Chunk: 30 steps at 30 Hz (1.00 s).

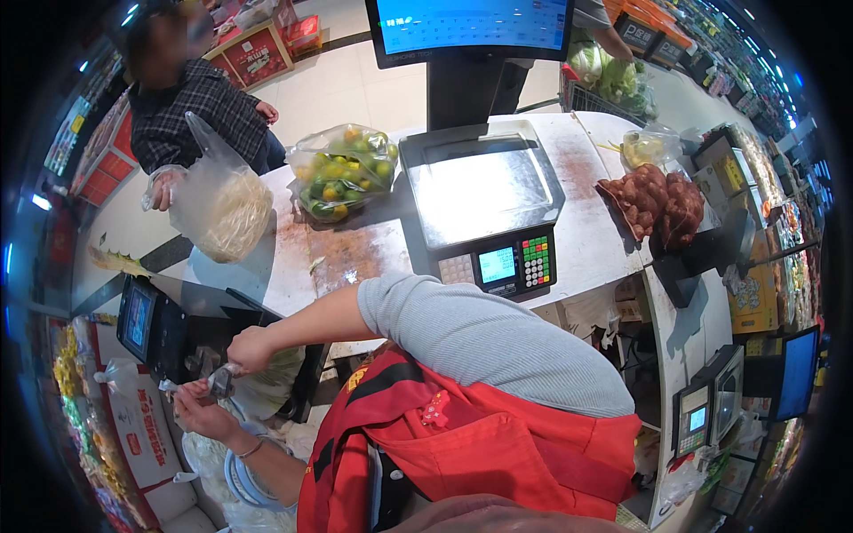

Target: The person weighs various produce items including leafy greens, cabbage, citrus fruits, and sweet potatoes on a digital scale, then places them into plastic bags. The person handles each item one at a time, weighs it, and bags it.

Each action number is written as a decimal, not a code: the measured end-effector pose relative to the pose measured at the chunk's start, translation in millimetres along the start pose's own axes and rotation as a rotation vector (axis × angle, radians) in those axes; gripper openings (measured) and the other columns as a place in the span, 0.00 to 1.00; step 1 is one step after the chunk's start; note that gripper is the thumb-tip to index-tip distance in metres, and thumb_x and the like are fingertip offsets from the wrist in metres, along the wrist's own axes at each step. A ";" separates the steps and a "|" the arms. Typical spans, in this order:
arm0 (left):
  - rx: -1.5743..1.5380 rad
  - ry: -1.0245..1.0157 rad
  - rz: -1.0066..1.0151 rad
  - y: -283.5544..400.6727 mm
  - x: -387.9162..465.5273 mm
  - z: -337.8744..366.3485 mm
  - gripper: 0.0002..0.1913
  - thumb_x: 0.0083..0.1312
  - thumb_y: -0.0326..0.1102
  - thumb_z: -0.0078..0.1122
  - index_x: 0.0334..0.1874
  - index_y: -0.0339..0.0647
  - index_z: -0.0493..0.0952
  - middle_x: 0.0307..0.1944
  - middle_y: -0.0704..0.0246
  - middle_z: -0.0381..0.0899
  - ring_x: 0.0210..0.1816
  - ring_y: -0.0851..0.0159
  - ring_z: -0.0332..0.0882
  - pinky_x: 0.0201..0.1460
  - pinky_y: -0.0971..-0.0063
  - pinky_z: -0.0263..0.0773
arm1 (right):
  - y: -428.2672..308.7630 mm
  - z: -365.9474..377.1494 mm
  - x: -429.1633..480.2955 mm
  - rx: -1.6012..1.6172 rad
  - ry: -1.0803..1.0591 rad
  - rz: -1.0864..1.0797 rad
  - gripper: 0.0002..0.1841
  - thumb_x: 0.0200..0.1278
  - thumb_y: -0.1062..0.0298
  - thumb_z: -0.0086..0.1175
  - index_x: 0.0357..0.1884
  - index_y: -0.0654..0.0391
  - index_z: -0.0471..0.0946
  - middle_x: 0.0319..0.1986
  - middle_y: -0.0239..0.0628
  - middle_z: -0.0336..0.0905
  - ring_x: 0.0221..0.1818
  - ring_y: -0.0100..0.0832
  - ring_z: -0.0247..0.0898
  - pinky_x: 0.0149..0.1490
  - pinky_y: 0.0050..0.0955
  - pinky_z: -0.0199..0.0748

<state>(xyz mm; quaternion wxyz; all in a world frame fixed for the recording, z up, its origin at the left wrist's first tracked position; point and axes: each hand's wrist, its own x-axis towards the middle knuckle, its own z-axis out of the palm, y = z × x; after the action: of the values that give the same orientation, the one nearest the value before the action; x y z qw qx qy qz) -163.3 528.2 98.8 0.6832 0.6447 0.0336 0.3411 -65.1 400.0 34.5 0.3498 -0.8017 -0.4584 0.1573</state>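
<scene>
Both hands are at the lower left, beside a black scale with a screen (138,318). My right hand (252,350) pinches a crumpled piece of translucent plastic (220,382). Just below it, my left hand (203,414) grips the same plastic from the other side, and a small white piece (168,386) shows by its fingertips. What the plastic belongs to cannot be told. Beneath the hands lies pale green leafy produce (270,383), partly hidden. In front of me stands a weighing scale (483,180) with a bare metal plate and lit display.
A clear bag of green and orange citrus (343,176) sits left of the scale. Across the counter (373,253), a person holds a plastic bag of pale contents (230,213). Red mesh bags of round produce (643,200) lie right. A monitor (473,26) rises behind the scale; another scale (696,416) stands right.
</scene>
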 end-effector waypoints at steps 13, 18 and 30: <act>0.125 -0.353 0.262 1.6 -21.7 85.5 0.10 0.69 0.31 0.43 0.31 0.33 0.69 0.45 0.58 0.77 0.46 0.63 0.74 0.57 0.70 0.67 | 69.0 -183.3 -215.5 0.365 0.322 0.048 0.15 0.66 0.57 0.54 0.44 0.56 0.84 0.30 0.34 0.85 0.34 0.23 0.79 0.41 0.24 0.75; 0.164 -0.503 0.057 -16.6 -38.2 155.6 0.06 0.69 0.26 0.49 0.35 0.31 0.75 0.41 0.66 0.78 0.43 0.71 0.72 0.49 0.80 0.65 | 111.8 -247.1 -348.6 0.454 0.688 0.075 0.11 0.64 0.66 0.54 0.39 0.63 0.83 0.33 0.33 0.81 0.38 0.22 0.74 0.45 0.23 0.72; 0.058 -0.840 -0.035 -68.4 -76.9 293.0 0.08 0.67 0.27 0.56 0.28 0.33 0.72 0.39 0.66 0.78 0.41 0.72 0.73 0.47 0.79 0.67 | 136.3 -162.3 -475.4 -0.791 0.265 0.536 0.36 0.53 0.49 0.64 0.67 0.40 0.67 0.72 0.38 0.50 0.74 0.44 0.45 0.76 0.55 0.37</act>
<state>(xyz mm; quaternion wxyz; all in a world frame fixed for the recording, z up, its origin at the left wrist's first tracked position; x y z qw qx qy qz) -50.9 241.9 55.4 0.6248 0.7460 -0.2275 0.0358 -139.0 -115.1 20.4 0.0214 -0.9758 -0.2121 -0.0476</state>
